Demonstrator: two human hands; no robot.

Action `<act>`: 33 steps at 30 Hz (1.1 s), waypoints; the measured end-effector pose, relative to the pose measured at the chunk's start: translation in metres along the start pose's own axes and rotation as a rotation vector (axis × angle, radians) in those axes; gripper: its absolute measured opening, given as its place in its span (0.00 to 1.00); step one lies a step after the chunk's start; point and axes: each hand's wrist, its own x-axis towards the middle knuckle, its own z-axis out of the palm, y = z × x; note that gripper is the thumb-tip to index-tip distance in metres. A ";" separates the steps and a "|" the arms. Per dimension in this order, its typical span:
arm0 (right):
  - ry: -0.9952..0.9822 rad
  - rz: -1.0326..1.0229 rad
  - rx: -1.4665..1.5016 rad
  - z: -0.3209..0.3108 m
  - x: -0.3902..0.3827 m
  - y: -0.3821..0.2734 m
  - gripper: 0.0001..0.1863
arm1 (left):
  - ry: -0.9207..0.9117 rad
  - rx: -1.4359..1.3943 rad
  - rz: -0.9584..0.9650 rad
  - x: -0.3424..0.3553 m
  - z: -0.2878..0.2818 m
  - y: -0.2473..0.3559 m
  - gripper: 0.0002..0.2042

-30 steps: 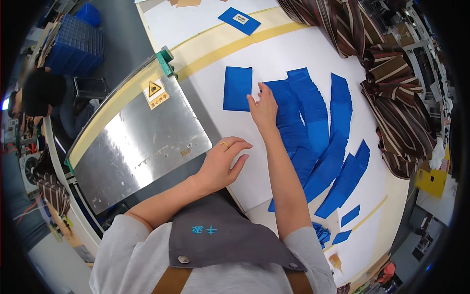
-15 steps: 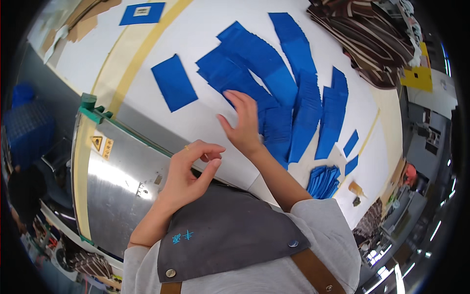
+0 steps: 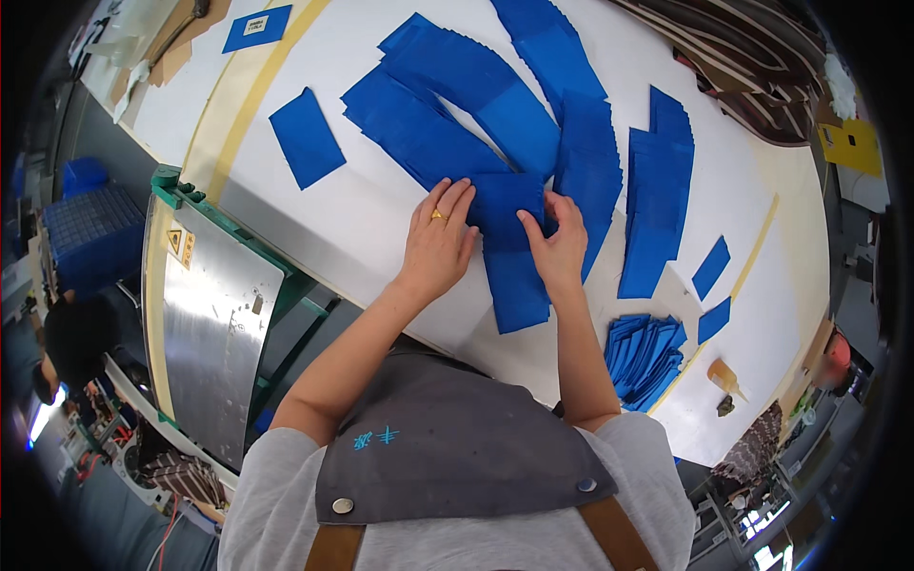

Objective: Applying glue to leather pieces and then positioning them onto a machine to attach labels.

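My left hand, with a ring on one finger, has its fingertips on the left edge of a blue fabric piece. On that piece's right edge, my right hand pinches with thumb and fingers. The piece lies over the near end of a fanned row of overlapping blue pieces; more blue fabric extends below it toward me. To the right, another overlapping row runs close beside my right hand. The undersides of my fingers are hidden.
A single blue piece lies left on the white table. Right are a short blue row, a folded blue pile and a small bottle. A metal plate with a green frame stands left; striped fabric lies far right.
My left hand has moved forward and right onto the fabric, from holding nothing. My right hand has shifted right and now grips the piece's edge. The whole view has shifted somewhat.
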 end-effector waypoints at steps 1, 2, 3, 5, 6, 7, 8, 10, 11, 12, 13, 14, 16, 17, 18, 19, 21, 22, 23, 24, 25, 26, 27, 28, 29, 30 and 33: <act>0.000 0.002 0.012 -0.001 -0.004 0.000 0.26 | -0.003 0.050 -0.011 -0.002 0.001 -0.001 0.28; 0.055 -0.101 0.043 -0.001 -0.009 -0.001 0.22 | -0.004 0.098 -0.021 -0.003 0.003 -0.002 0.27; 0.112 -0.207 0.072 -0.002 -0.012 -0.001 0.19 | 0.015 0.083 -0.032 -0.001 0.004 0.001 0.26; 0.098 -0.283 0.123 -0.001 -0.013 0.003 0.19 | 0.018 0.078 -0.044 0.000 0.005 0.002 0.26; 0.084 -0.357 0.169 0.000 -0.013 0.004 0.19 | 0.020 0.066 -0.055 0.000 0.006 0.002 0.25; 0.078 -0.406 0.125 -0.002 -0.012 0.003 0.20 | 0.019 0.068 -0.052 0.000 0.006 0.003 0.25; 0.081 -0.405 0.126 -0.003 -0.014 0.004 0.20 | 0.034 0.032 -0.059 0.000 0.006 0.004 0.26; 0.159 -0.439 0.153 0.000 -0.018 0.008 0.17 | 0.049 -0.005 -0.064 0.000 0.007 0.003 0.26; 0.161 -0.438 0.151 0.001 -0.019 0.010 0.17 | 0.061 -0.012 -0.054 0.000 0.008 0.002 0.26; 0.116 -0.360 0.156 0.001 -0.021 0.013 0.16 | 0.072 -0.020 -0.047 -0.001 0.009 0.002 0.27; 0.072 -0.282 0.160 0.001 -0.022 0.014 0.16 | 0.069 -0.025 -0.046 -0.002 0.009 0.001 0.27; 0.072 -0.278 0.154 -0.001 -0.024 0.016 0.16 | 0.077 -0.053 -0.048 -0.003 0.010 0.000 0.28; -0.028 -0.448 0.155 -0.006 -0.028 0.017 0.16 | 0.083 -0.089 -0.047 -0.005 0.010 -0.001 0.29; -0.028 -0.444 0.148 -0.006 -0.030 0.015 0.16 | 0.122 -0.158 -0.055 -0.006 0.010 -0.002 0.30; -0.017 -0.511 0.177 -0.007 -0.032 0.013 0.17 | 0.161 -0.229 -0.063 -0.007 0.009 0.000 0.31; -0.006 -0.579 0.207 -0.009 -0.035 0.011 0.18 | 0.160 -0.238 -0.064 -0.009 0.007 0.003 0.31; -0.017 -0.563 0.259 -0.007 -0.043 0.015 0.18 | 0.225 -0.143 -0.090 -0.016 -0.001 0.009 0.34; -0.025 -0.551 0.320 -0.005 -0.045 0.016 0.18 | 0.228 -0.146 -0.094 -0.020 0.002 0.005 0.34; -0.031 -0.553 0.319 -0.005 -0.045 0.017 0.18 | 0.188 -0.241 -0.082 -0.027 0.008 -0.001 0.35; -0.042 -0.503 0.312 -0.006 -0.044 0.014 0.17 | 0.148 -0.334 -0.072 -0.030 0.008 -0.002 0.36; -0.054 -0.453 0.306 -0.005 -0.043 0.012 0.16 | 0.152 -0.332 -0.079 -0.032 0.010 0.000 0.36; -0.062 -0.456 0.310 -0.004 -0.041 0.011 0.16 | 0.100 -0.580 -0.256 -0.034 0.015 0.004 0.35; -0.089 -0.397 0.337 -0.003 -0.036 0.011 0.15 | 0.046 -0.827 -0.429 -0.033 0.016 0.008 0.34; -0.115 -0.338 0.364 -0.001 -0.031 0.011 0.14 | 0.053 -0.824 -0.432 -0.032 0.018 0.006 0.34; -0.148 -0.312 0.365 -0.002 -0.028 0.009 0.14 | -0.009 -0.898 -0.476 -0.032 0.023 0.001 0.32; -0.152 -0.313 0.366 0.001 -0.025 0.011 0.14 | -0.077 -0.973 -0.518 -0.028 0.023 0.002 0.30; -0.023 -0.139 0.554 0.007 -0.019 0.007 0.18 | -0.075 -1.011 -0.475 -0.021 0.020 0.015 0.26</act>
